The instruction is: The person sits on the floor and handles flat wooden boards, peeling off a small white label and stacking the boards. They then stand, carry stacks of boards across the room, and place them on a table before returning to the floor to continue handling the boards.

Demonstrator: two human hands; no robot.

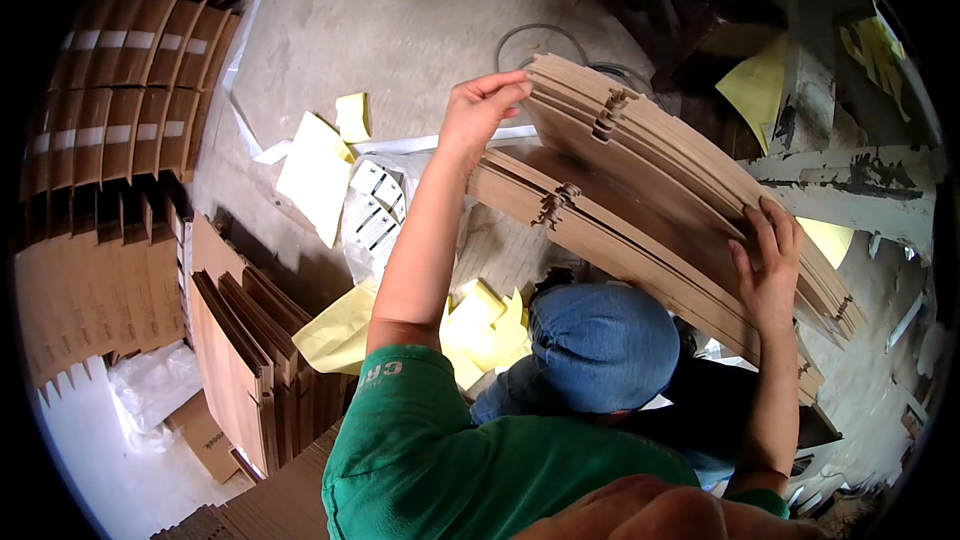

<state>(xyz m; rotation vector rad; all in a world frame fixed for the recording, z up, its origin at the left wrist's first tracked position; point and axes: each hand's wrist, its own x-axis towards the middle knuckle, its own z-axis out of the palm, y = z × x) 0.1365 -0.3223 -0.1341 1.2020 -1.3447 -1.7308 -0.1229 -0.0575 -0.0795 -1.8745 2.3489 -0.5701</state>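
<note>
A stack of flat brown cardboard sheets with notches cut in its edge is tilted up in front of me. At its far left corner my left hand is closed, pinching the sheets between thumb and fingers. My right hand grips the same stack near its right end, fingers curled over the edge. Below it, a second notched cardboard stack lies across by my knee, close under the raised one. The two stacks form a V-shaped gap that opens toward the left. The undersides of both are hidden.
Upright folded cardboard stands on the left, beside tall rows of cardboard partitions. Yellow paper sheets and clear plastic wrap lie on the floor. A worn white-painted beam and dark machinery are at the right.
</note>
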